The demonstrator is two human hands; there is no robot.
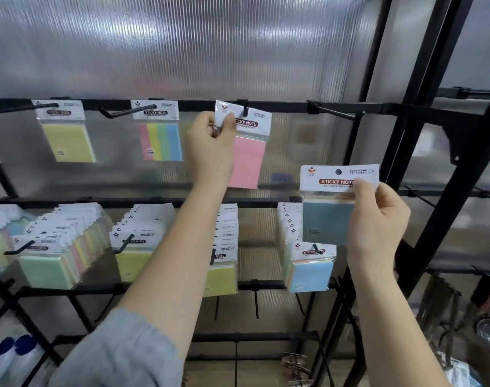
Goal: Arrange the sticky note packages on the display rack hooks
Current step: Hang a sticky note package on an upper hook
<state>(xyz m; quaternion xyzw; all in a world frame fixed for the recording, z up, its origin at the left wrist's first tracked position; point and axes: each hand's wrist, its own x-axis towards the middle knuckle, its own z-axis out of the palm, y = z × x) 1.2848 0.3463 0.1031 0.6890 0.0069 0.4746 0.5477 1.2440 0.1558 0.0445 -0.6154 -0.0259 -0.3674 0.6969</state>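
Observation:
My left hand [210, 143] pinches the white header card of a pink sticky note package [248, 160] that hangs at the third hook [245, 107] of the top rail. My right hand [377, 219] grips a grey-blue sticky note package [326, 222] by its right edge, held free in front of the rack below the bare fourth hook [338, 113]. A yellow package [68, 141] and a striped multicolour package [160, 141] hang on the first two top hooks.
The lower rail [165, 203] carries several hooks crowded with sticky note packages [56, 247]. Black rack uprights [444, 169] stand to the right. A ribbed translucent panel [182, 51] backs the rack. Bare hooks [256, 303] stick out lower down.

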